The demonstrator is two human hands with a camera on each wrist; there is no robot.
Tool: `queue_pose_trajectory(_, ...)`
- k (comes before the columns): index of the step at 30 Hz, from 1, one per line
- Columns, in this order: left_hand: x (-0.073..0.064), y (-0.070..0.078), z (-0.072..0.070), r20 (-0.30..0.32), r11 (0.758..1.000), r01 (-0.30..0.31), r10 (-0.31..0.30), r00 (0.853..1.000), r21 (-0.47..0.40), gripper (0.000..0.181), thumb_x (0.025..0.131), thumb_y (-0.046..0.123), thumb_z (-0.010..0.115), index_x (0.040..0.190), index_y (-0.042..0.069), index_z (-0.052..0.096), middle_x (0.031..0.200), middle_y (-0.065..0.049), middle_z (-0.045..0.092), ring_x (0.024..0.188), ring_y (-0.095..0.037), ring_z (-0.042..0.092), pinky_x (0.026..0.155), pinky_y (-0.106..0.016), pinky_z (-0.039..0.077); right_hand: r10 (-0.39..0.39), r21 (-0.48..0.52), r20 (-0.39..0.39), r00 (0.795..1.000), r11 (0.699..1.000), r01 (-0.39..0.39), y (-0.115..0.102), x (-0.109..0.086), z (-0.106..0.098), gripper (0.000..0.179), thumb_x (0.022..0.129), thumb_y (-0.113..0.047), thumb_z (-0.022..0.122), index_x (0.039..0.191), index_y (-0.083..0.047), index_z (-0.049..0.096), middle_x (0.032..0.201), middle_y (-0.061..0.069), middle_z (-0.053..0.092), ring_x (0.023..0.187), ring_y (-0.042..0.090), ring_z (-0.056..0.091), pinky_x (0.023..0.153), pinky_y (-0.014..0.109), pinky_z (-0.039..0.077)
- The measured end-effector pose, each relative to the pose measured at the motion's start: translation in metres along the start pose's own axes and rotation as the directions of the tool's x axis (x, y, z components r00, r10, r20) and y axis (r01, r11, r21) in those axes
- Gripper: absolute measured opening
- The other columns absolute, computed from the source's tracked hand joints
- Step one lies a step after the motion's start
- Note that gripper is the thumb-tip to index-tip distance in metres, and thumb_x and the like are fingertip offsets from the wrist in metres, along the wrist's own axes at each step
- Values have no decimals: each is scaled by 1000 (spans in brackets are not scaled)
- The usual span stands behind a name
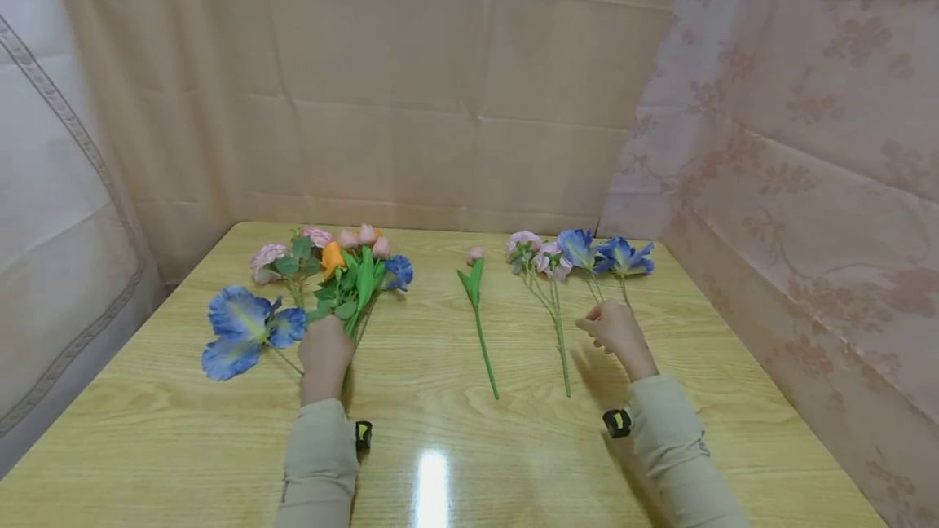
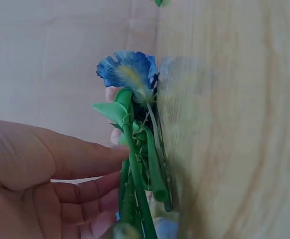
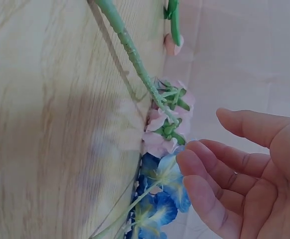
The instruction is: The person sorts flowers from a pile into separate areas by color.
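- My left hand is gripping the green stems of a mixed flower bunch, left of the middle of the frame; my thumb is pressing on the stems and my fingers are curling behind them.
- The bunch is showing pink, orange and blue heads among green leaves, and is lying low along the table.
- A large blue flower is spreading at the left of the frame, its stem running toward my left hand; I cannot tell whether I am holding that stem too.
- My right hand is hovering right of centre, holding nothing, its fingers bending loosely with the thumb standing a little apart from them.
- Just above it in the frame, two blue flowers are lying side by side.
- Two pale pink flowers are resting to the left of those, their stems pointing down the frame.
- A single pink tulip is lying alone near the centre.
- Beige sleeves are covering my forearms at the bottom.
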State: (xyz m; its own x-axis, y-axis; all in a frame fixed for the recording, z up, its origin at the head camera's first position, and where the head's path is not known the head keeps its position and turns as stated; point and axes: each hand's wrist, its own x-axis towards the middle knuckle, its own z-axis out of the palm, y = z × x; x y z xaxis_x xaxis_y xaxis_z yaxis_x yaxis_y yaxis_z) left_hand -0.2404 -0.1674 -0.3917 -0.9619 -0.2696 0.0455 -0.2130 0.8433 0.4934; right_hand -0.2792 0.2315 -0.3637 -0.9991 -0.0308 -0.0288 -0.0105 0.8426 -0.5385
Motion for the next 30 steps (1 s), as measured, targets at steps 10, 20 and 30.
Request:
queue_pose_trajectory(10, 3, -4, 2, 29, 999, 25, -26, 999, 33, 8, 80, -2, 54, 82, -7, 61, 80, -27, 59, 70, -39, 57, 50, -47, 45, -38, -20, 5, 999, 999, 38, 1, -1, 2, 28, 85, -20, 59, 92, 7, 63, 68, 14, 62, 55, 25, 59, 46, 29, 47)
queue_pose_trajectory(20, 6, -5, 5, 38, 998, 36, -38, 999, 48, 9, 81, -4, 53, 84, -6, 61, 77, -23, 59, 67, -37, 58, 47, -45, 45, -18, -4, 22, 1000, 1000, 18, 2, 0, 4, 27, 85, -19, 59, 93, 7, 63, 69, 14, 62, 57, 25, 59, 46, 30, 48)
queue_pose_trajectory(30, 7, -6, 10, 4, 998, 3, -4, 1000, 63, 9, 80, -1, 56, 82, -8, 61, 76, -25, 59, 69, -37, 58, 51, -45, 47, -30, -2, 22, 999, 1000, 30, 3, 0, 8, 26, 85, -18, 59, 92, 7, 63, 63, 13, 60, 53, 25, 58, 46, 32, 48)
